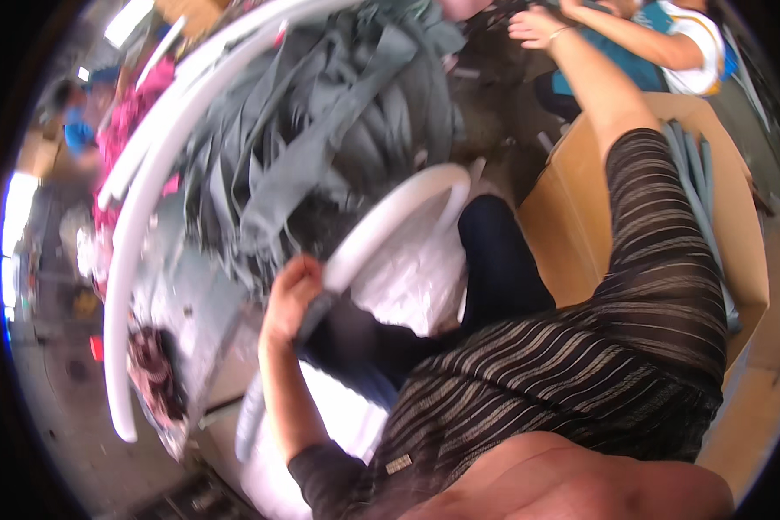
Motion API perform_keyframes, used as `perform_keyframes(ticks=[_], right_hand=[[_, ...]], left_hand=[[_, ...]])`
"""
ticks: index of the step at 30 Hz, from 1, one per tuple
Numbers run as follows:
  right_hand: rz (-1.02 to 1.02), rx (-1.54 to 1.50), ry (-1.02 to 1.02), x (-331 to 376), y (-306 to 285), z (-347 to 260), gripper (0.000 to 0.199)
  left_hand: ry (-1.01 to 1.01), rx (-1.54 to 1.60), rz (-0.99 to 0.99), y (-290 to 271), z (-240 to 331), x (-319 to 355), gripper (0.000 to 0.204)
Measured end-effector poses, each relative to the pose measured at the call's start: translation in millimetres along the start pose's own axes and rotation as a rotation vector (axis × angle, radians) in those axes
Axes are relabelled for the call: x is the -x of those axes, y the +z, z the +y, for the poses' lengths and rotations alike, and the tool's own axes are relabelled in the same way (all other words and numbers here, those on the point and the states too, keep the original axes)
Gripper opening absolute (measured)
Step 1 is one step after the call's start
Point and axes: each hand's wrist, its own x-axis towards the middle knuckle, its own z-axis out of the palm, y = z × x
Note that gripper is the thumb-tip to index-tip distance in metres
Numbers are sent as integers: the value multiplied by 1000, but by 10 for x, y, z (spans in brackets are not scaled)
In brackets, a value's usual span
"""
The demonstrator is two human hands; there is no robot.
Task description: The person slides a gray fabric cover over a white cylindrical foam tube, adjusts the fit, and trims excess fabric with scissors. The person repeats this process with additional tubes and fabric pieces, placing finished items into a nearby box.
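Note:
My left hand [293, 293] is closed beside my knee, right at the near end of a bent white foam tube [390, 218]. What lies inside its fingers is hidden. A large heap of grey fabric strips [321, 113] rises just beyond it. My right arm reaches far out to the upper right. There my right hand [536, 29], with a thin band at its wrist, has its fingers apart and nothing visible in them. It is close to a co-worker's arm.
Long white foam tubes [144, 195] arch along the left of the heap. An open cardboard box [572, 208] stands at my right, with grey tubes [695, 186] inside. A co-worker [659, 52] sits at the upper right. Pink fabric [139, 113] and clear plastic sheeting [416, 282] lie around.

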Motion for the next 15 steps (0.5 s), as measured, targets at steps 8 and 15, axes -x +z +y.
perform_keyframes(ticks=[8, 15], right_hand=[[-22, 81, 117, 35, -242, 16, 12], [43, 95, 154, 444, 99, -43, 27]], left_hand=[[38, -349, 29, -53, -120, -111, 42], [79, -141, -67, -64, -176, -16, 43]])
